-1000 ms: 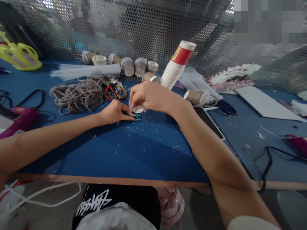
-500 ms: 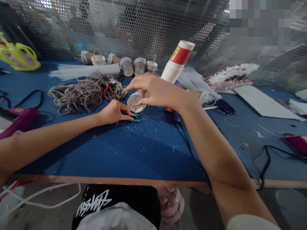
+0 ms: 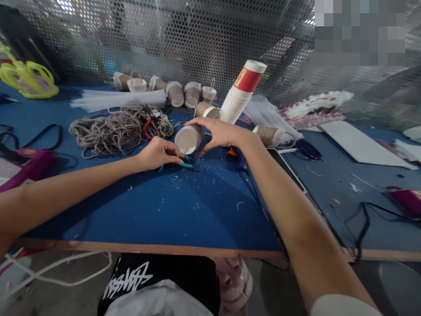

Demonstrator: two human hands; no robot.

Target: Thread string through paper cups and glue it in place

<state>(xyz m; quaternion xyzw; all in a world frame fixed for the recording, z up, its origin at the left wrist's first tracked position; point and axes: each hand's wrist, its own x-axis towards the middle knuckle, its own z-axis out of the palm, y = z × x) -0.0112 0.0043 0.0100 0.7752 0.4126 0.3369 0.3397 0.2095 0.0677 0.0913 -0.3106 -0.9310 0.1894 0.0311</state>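
A paper cup (image 3: 187,141) wrapped in greyish material lies on its side, its pale round end facing me. A thin cord loop curves down its left edge. My left hand (image 3: 159,153), with teal nails, is closed at the cup's lower left, its fingertips partly hidden by the cup and cord. From the right, my right hand (image 3: 221,133) is curved over the cup, fingers along its top and thumb by its right side. Just left of the cup lie scissors (image 3: 151,128) with red and yellow handles, beside a tangled heap of grey cord (image 3: 110,131).
A tall leaning stack of paper cups (image 3: 239,90) stands behind my right hand. Several wrapped cups (image 3: 175,93) line the back by the perforated metal screen (image 3: 197,39). Magenta glue guns (image 3: 28,164) lie at both sides. White sticks (image 3: 121,99) lie behind the cord.
My right hand has drawn back to the right from across the cup's face and now curves over its top and side. More of the cup's end shows. My left hand stays nearly still.
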